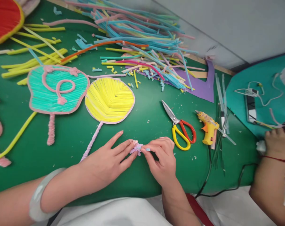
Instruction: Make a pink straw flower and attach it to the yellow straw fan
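Observation:
A small lavender pipe-cleaner flower (137, 152) lies low over the table, pinched at its left edge by the fingertips of my left hand (109, 160), whose index finger is lifted away. My right hand (162, 160) pinches a short light-blue pipe-cleaner piece (147, 149) between thumb and index finger, against the flower's middle. Behind my left hand lies a round yellow pipe-cleaner disc (109, 100) with a lavender rim and wrapped stem. Scissors (177, 125) with red and yellow handles rest beyond my right hand. A yellow glue gun (209, 128) lies farther right.
Across the back of the green table (147, 175) spreads a heap of pipe cleaners (142, 28). A teal-and-pink piece (58, 102) and yellow stems (36, 64) lie left. Purple sheet (201, 81) sits behind the scissors. Another person's hand (280, 142) is at the right, near a phone (250, 108).

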`<state>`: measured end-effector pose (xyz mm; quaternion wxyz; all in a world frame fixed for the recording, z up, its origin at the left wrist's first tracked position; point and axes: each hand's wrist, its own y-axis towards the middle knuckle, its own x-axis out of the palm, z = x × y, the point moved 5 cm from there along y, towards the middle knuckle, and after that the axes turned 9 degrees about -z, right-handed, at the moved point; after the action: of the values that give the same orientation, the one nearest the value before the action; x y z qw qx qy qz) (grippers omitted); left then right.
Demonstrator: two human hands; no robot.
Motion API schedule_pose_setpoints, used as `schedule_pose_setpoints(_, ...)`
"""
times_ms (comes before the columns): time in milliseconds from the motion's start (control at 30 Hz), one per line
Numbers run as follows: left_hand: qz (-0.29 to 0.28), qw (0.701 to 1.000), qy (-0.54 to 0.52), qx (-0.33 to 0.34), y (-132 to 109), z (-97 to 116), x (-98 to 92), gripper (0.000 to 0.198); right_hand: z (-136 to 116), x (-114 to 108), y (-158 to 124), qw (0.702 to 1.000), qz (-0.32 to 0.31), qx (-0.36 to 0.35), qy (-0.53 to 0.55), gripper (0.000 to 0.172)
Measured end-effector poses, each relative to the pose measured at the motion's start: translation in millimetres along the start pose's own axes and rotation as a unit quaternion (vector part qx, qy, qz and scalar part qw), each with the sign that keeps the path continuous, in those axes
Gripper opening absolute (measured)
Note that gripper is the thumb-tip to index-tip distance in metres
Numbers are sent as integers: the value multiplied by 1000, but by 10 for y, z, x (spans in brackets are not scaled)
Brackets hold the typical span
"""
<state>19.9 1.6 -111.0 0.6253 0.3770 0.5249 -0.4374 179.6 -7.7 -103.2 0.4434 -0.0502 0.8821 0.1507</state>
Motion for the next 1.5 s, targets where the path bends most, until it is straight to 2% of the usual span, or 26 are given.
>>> schedule_pose_setpoints(433,-8,1000,-16,-2,-4,-6,9,42,-10,-9,13,1000,-6,12,6,5)
schedule_pose_setpoints(600,0,1000,-20,-2,-3,-6,4,42,-14,-48,16,1000,21,7,12,7)
schedule_pose_setpoints(1033,2,1000,-13,-1,0,-1,9,41,-7,2,23,1000,-14,15,-4,6)
schedule_pose_setpoints(1100,-1,1000,-14,1,0,-1,5,41,13,-14,20,1000,-5,25,10,6)
schedule_pose_setpoints(1267,2,1000,-19,1,-12,-7,16,42,134,-105,-48,990,76,86,78,10)
schedule_pose_setpoints(1400,4,1000,-23,-3,-17,-15,39,42,220,-45,-89,980,47,141,130,12)
schedule_pose_setpoints(1467,6,999,-34,-6,-21,-20,48,42,254,-38,-102,973,70,160,151,19)
schedule_pose_setpoints(1500,6,999,-41,-7,-24,-22,54,42,268,-52,-107,969,98,165,157,29)
